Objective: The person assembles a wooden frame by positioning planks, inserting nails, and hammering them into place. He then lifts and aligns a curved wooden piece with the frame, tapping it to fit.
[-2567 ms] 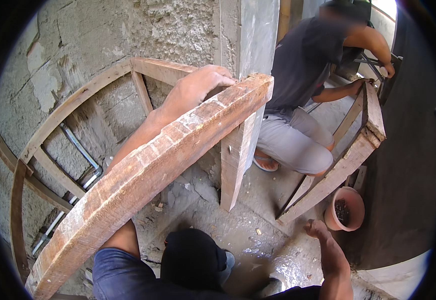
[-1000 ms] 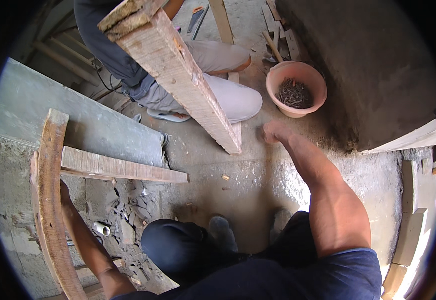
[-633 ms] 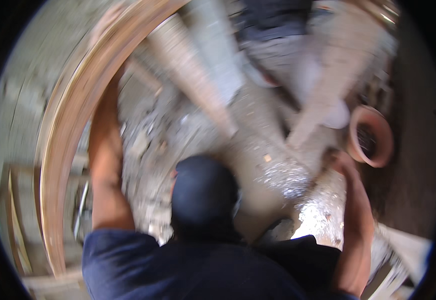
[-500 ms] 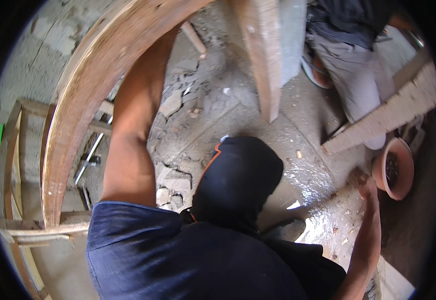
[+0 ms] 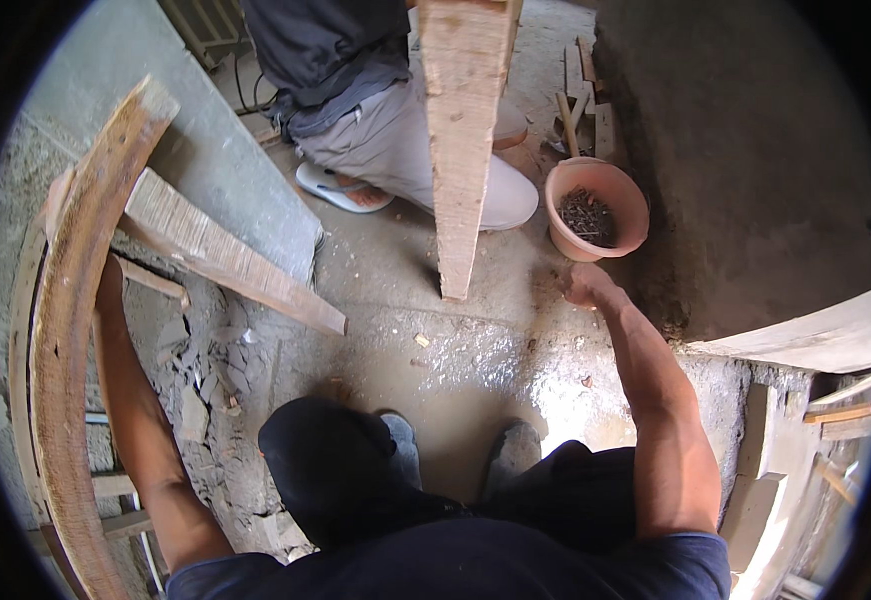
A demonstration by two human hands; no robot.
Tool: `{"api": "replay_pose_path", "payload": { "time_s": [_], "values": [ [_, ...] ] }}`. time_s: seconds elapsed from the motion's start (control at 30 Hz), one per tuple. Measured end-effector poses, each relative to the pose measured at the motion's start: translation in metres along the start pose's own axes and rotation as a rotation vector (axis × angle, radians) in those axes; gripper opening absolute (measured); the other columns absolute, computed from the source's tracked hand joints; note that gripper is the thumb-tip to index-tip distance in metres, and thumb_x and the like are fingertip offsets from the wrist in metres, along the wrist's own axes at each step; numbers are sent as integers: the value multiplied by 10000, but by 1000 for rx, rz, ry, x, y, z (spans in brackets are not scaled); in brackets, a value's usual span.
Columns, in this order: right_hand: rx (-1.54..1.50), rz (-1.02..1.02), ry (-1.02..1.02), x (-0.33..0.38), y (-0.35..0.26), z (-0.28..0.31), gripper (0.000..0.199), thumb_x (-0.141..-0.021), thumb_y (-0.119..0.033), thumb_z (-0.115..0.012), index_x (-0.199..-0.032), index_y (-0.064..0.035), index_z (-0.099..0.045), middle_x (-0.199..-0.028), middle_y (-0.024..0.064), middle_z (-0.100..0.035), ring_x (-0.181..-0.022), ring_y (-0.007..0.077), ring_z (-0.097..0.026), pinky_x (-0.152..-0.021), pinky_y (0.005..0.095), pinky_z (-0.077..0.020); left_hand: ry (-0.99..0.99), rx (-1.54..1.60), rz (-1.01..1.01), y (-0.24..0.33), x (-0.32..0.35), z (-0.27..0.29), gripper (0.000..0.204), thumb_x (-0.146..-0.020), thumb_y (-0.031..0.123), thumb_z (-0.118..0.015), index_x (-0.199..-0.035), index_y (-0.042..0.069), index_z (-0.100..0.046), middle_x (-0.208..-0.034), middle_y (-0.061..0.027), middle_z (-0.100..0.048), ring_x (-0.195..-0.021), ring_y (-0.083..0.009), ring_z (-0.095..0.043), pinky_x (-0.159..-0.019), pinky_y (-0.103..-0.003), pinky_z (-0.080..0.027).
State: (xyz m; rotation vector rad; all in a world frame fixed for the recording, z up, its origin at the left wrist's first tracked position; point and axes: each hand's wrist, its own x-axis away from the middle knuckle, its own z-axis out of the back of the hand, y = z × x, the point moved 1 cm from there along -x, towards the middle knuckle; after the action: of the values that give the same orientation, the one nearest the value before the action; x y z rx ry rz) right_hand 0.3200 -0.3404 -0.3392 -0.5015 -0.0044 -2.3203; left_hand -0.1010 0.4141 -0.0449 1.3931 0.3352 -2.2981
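My left hand (image 5: 109, 282) reaches up along the left side and grips a long curved wooden frame (image 5: 68, 330), which arcs from the upper left down past my elbow. A straight wooden brace (image 5: 226, 262) runs from that frame toward the floor. My right hand (image 5: 584, 287) is stretched forward and rests on the concrete floor, fingers curled downward, just below a terracotta pot (image 5: 611, 190) holding dark nails. Whether the right hand holds anything is hidden.
An upright wooden plank (image 5: 458, 150) stands on the floor ahead. Behind it a person crouches (image 5: 376, 110) in sandals. A grey slab (image 5: 191, 160) leans at the left above broken rubble (image 5: 196, 375). Curved wood (image 5: 816, 338) and blocks (image 5: 756, 480) lie right.
The view has swung a lot between frames. My right hand stays low on the floor by the pot, and my left hand stays on the curved frame throughout.
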Motion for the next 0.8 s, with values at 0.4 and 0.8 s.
{"api": "replay_pose_path", "payload": {
  "time_s": [0.4,0.8],
  "values": [
    [70,94,-43,-44,12,-45,307,-931,-329,-608,-1040,-130,-815,-1108,157,-788,-1035,385,-744,-897,501,-592,88,-194,-159,-29,9,-12,270,-1013,91,-612,-1212,-38,-739,-1149,-262,-740,-1108,-452,-668,-1036,-514,-497],
    [-86,274,-23,-37,38,-41,343,-956,-309,-634,-1142,-77,-804,-1162,259,-755,-1084,428,-721,-924,527,-557,94,74,-23,87,0,81,301,-990,175,-649,-1215,-13,-720,-1168,-230,-711,-1154,-427,-644,-1092,-510,-458]
  ]
}}
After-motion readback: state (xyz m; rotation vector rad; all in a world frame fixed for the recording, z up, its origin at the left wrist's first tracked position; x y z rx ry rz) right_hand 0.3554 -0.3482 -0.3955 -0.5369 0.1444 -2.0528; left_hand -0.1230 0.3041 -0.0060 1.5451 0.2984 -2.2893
